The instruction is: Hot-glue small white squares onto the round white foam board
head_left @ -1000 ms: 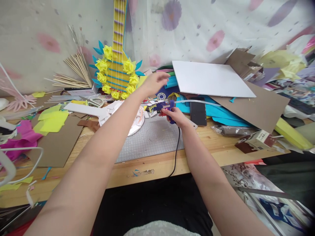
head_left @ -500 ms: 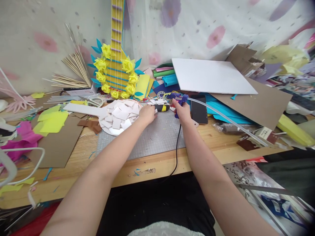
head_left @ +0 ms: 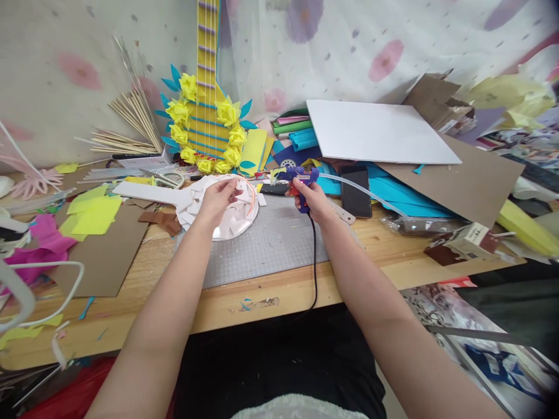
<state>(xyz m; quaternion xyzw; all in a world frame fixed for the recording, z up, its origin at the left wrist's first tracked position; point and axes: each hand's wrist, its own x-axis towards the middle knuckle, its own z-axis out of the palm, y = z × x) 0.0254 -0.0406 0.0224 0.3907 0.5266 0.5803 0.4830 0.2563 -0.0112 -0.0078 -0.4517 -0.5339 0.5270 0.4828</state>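
My right hand (head_left: 313,198) is wrapped round a blue glue gun (head_left: 311,176), whose nozzle points left. A long clear glue stick (head_left: 362,184) sticks out of its back and a black cord hangs down. My left hand (head_left: 217,201) is over a white round board with a handle (head_left: 146,192), covered with loose white card pieces (head_left: 198,198). Its thumb and fingers are pinched together; what is between them I cannot make out. A black and yellow utility knife (head_left: 275,189) lies between the hands, on a grey cutting mat (head_left: 266,244).
Behind stands a yellow paper guitar (head_left: 207,125) with yellow flowers. A phone (head_left: 356,191) and a metal ruler (head_left: 343,210) lie right of the glue gun. A large white board (head_left: 379,134) rests on coloured paper. Scissors (head_left: 170,179) and wooden sticks (head_left: 135,122) are at the back left.
My left hand has moved left, from beside the utility knife to above the white pieces. My right hand has shifted slightly left and down with the glue gun, uncovering more of the ruler.
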